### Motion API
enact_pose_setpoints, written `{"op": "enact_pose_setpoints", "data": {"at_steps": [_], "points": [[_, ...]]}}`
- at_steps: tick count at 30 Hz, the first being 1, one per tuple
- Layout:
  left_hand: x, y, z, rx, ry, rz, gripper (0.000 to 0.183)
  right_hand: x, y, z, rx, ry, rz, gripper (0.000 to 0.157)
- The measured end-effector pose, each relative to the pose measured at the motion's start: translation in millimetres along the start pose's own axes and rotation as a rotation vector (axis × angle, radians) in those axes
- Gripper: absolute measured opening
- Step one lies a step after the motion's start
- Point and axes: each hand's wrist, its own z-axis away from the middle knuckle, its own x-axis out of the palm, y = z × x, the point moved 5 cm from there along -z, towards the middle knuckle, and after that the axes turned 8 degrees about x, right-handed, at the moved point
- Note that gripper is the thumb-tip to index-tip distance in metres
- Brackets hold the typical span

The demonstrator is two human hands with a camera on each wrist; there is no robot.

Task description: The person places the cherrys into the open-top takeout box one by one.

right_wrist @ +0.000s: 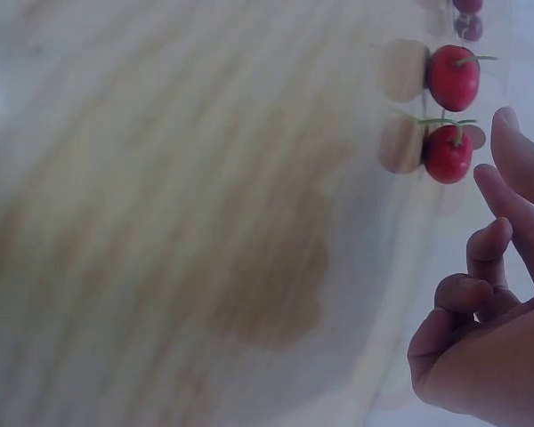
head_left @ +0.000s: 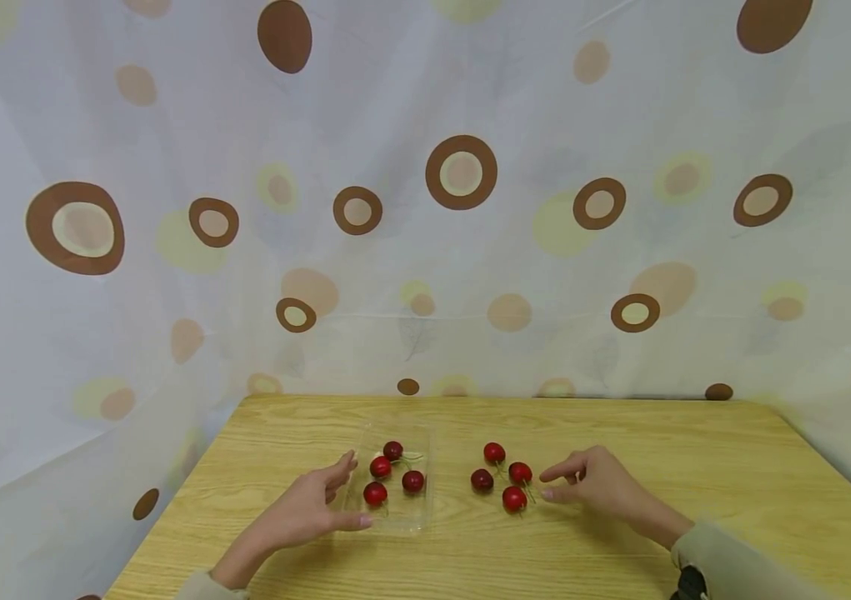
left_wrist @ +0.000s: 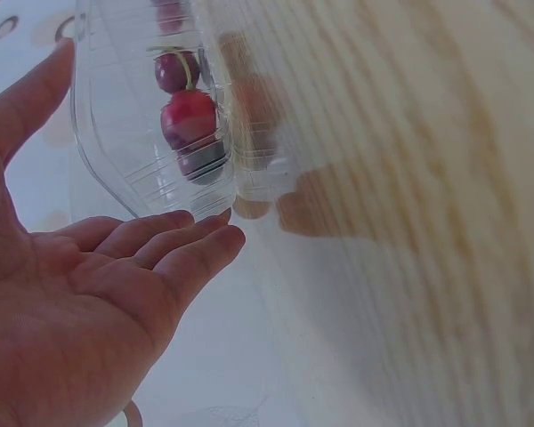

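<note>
A clear plastic tray (head_left: pixel 404 518) with several red cherries in it lies on the left half of the table. At its left side is my left hand (head_left: pixel 305 508), thumb and fingers spread apart; the left wrist view shows the fingertips right at the tray's wall (left_wrist: pixel 116 116), with nothing in the palm. To the right of the tray lies a loose group of several cherries with green stems, among them a bright red cherry (head_left: pixel 514 499). My right hand (head_left: pixel 599 485) is just right of this group, forefinger and thumb stretched toward a cherry (right_wrist: pixel 448 155), the other fingers bent, holding nothing.
The wooden table (head_left: pixel 695 450) reaches back to a white curtain (head_left: pixel 523 267) printed with brown and pale circles, which also hangs along the left side. A dark band (head_left: pixel 690 583) shows at the right sleeve's cuff.
</note>
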Motion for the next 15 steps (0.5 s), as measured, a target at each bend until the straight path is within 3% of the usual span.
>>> {"op": "enact_pose_setpoints", "data": {"at_steps": [15], "points": [[-0.3,0.1,-0.4,-0.003,-0.003,0.014,0.103,13.0,10,-3,-0.023,0.029,0.011,0.024]]}}
